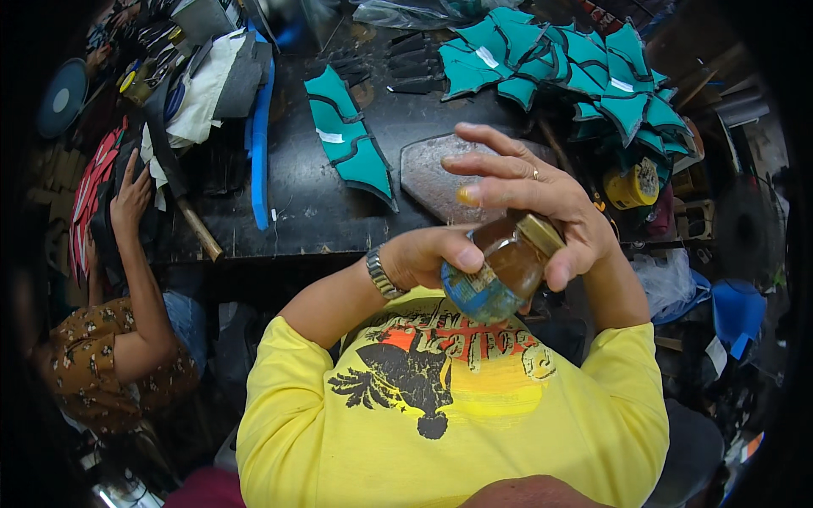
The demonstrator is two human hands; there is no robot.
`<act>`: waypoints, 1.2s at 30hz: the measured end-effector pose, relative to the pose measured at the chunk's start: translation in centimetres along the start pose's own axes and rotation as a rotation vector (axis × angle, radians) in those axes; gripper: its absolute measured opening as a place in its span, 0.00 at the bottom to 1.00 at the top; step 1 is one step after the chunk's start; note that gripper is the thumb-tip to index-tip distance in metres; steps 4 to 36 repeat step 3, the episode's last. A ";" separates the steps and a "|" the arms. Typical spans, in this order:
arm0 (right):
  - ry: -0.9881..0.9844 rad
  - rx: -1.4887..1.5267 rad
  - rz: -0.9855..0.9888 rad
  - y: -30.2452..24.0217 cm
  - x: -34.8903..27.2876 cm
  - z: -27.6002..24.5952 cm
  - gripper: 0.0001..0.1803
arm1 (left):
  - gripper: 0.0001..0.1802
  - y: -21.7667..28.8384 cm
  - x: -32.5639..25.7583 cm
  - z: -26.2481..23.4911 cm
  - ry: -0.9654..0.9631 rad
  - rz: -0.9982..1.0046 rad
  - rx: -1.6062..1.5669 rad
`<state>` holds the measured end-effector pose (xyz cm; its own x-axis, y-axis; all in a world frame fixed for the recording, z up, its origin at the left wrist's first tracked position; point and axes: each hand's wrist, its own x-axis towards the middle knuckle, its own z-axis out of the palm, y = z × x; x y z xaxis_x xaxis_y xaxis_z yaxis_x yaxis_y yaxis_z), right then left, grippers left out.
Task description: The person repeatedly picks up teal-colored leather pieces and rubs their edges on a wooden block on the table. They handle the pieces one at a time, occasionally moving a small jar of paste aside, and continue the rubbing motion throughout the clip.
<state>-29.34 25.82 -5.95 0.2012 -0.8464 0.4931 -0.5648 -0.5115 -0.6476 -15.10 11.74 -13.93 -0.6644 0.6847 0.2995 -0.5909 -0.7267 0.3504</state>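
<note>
My left hand is wrapped round a glass jar with amber-brown contents, a blue label and a gold screw lid. The jar is tilted, its lid toward the upper right, just off the table's near edge. Over the lid is my right hand, fingers stretched out and spread, the thumb below the lid. Whether the palm touches the lid I cannot tell. A yellow-brown smear covers one fingertip. Beyond my hands lies a grey stone slab, partly hidden. A teal cut piece with black edging rests to its left.
More teal pieces are heaped at the far right, near a yellow tub. Small black strips lie at the back. A wooden handle juts over the front edge. At left, a co-worker's hand touches red-and-black material.
</note>
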 end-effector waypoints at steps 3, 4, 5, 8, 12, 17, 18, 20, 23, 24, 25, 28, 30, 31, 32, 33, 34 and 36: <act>0.079 0.344 0.051 -0.3 0.4 1.7 0.51 | 0.49 0.0 -1.0 -0.6 0.077 -0.061 0.084; 0.079 0.344 0.051 -0.3 0.4 1.7 0.51 | 0.49 0.0 -1.0 -0.6 0.077 -0.061 0.084; 0.079 0.344 0.051 -0.3 0.4 1.7 0.51 | 0.49 0.0 -1.0 -0.6 0.077 -0.061 0.084; 0.079 0.344 0.051 -0.3 0.4 1.7 0.51 | 0.49 0.0 -1.0 -0.6 0.077 -0.061 0.084; 0.079 0.344 0.051 -0.3 0.4 1.7 0.51 | 0.49 0.0 -1.0 -0.6 0.077 -0.061 0.084; 0.079 0.344 0.051 -0.3 0.4 1.7 0.51 | 0.49 0.0 -1.0 -0.6 0.077 -0.061 0.084; 0.079 0.344 0.051 -0.3 0.4 1.7 0.51 | 0.49 0.0 -1.0 -0.6 0.077 -0.061 0.084; 0.079 0.344 0.051 -0.3 0.4 1.7 0.51 | 0.49 0.0 -1.0 -0.6 0.077 -0.061 0.084; 0.079 0.344 0.051 -0.3 0.4 1.7 0.51 | 0.49 0.0 -1.0 -0.6 0.077 -0.061 0.084; 0.079 0.344 0.051 -0.3 0.4 1.7 0.51 | 0.49 0.0 -1.0 -0.6 0.077 -0.061 0.084; 0.079 0.344 0.051 -0.3 0.4 1.7 0.51 | 0.49 0.0 -1.0 -0.6 0.077 -0.061 0.084; 0.079 0.344 0.051 -0.3 0.4 1.7 0.51 | 0.49 0.0 -1.0 -0.6 0.077 -0.061 0.084; 0.079 0.344 0.051 -0.3 0.4 1.7 0.51 | 0.49 0.0 -1.0 -0.6 0.077 -0.061 0.084; 0.079 0.344 0.051 -0.3 0.4 1.7 0.51 | 0.49 0.0 -1.0 -0.6 0.077 -0.061 0.084; 0.079 0.344 0.051 -0.3 0.4 1.7 0.51 | 0.49 0.0 -1.0 -0.6 0.077 -0.061 0.084; 0.079 0.344 0.051 -0.3 0.4 1.7 0.51 | 0.49 0.0 -1.0 -0.6 0.077 -0.061 0.084; 0.079 0.344 0.051 -0.3 0.4 1.7 0.51 | 0.49 0.0 -1.0 -0.6 0.077 -0.061 0.084; 0.079 0.344 0.051 -0.3 0.4 1.7 0.51 | 0.49 0.0 -1.0 -0.6 0.077 -0.061 0.084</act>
